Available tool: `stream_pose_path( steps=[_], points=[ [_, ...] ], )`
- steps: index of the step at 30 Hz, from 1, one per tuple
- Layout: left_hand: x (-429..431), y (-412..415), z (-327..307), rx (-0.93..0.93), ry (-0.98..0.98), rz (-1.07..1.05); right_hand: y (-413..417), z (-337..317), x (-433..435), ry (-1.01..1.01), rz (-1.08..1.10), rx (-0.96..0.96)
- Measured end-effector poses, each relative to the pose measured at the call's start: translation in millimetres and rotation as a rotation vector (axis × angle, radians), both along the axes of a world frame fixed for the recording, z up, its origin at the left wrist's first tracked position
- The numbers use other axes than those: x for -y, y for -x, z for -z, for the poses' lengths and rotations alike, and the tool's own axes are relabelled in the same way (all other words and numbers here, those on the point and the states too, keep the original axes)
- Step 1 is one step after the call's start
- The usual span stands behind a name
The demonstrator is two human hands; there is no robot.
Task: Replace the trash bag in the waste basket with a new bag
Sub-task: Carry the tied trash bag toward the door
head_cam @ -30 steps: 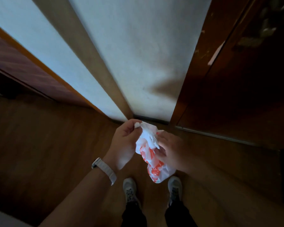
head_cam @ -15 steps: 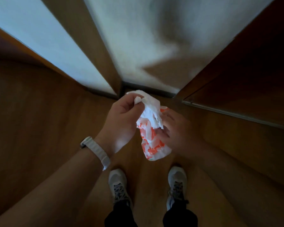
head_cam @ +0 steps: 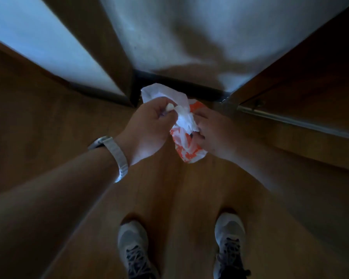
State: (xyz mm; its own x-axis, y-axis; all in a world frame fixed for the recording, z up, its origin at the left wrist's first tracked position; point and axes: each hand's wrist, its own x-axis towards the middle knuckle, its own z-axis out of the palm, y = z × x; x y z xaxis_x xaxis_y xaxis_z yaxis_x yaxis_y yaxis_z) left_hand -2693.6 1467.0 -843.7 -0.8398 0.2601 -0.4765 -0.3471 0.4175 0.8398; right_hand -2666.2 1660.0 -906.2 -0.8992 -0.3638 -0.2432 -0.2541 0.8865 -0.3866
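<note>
A crumpled white plastic bag with orange print hangs between both hands at chest height above the wooden floor. My left hand, with a pale watch band on its wrist, pinches the bag's white upper edge between thumb and fingers. From the right side my right hand grips the bunched middle of the bag. The bag's lower end dangles free below the hands. No waste basket is in view.
I stand on a wooden floor facing a white wall panel with a dark baseboard. A wooden post runs up on the left. On the right a brown wooden door with a metal floor rail stands close. My two grey shoes are below.
The view has tilted downward, so wall and door slid up and my shoes show fully. Both hands keep hold of the bag, and more of its white upper edge is pulled out.
</note>
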Motion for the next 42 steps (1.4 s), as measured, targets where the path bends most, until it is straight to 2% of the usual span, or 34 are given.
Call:
stream_pose_path(
  steps=[6, 12, 16, 27, 31, 35, 42],
  points=[
    [4.3, 19.3, 24.2, -0.005, 0.130, 0.089, 7.5, 19.7, -7.4, -0.032, 0.017, 0.024],
    [6.3, 17.7, -10.1, -0.025, 0.229, 0.245, -1.3, -31.7, -10.9, 0.019, 0.040, 0.054],
    [11.2, 19.9, -49.8, -0.087, 0.324, 0.341, -3.6, -75.5, -19.3, -0.059, 0.040, 0.061],
    [16.4, 21.9, -233.6, -0.470, 0.516, 0.555, -21.0, -278.4, -21.9, -0.049, 0.232, -0.073],
    [21.9, 7.0, -312.0, -0.549, 0.587, 0.627, -29.4, -367.8, -8.4, -0.066, 0.279, -0.034],
    [34.1, -14.2, -389.5, -0.596, 0.644, 0.657, -60.0, -452.5, 11.0, -0.060, 0.423, -0.028],
    [53.4, -69.6, -519.7, -0.766, 0.605, 0.743, -149.2, -597.5, 52.7, -0.122, 0.536, -0.062]
  ],
)
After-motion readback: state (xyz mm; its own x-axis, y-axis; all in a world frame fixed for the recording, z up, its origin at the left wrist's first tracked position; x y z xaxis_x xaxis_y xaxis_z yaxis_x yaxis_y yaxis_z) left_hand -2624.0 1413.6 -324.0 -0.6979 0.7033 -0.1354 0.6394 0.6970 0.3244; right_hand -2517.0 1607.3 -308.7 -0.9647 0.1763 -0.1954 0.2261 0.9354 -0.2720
